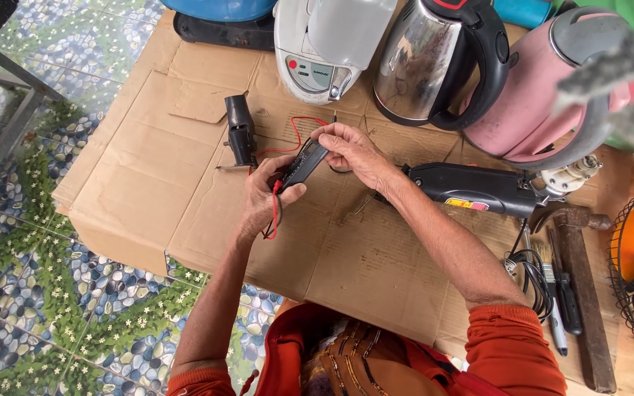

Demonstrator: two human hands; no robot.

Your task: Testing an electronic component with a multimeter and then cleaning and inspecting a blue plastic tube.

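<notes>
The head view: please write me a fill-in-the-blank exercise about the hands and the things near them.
1. Both hands, the left hand and the right hand, hold one small ____ device.
2. The thin wires that run from the device are ____ in colour.
3. The work lies on a sheet of flattened ____.
4. Beside the steel kettle stands a kettle of ____ colour.

Missing words: black; red; cardboard; pink

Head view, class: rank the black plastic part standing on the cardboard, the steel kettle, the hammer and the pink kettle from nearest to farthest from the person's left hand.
1. Black plastic part: just above and left of the left hand.
2. Steel kettle: upper right, behind the cardboard.
3. Pink kettle: further right of the steel one.
4. Hammer: far right edge.
</notes>
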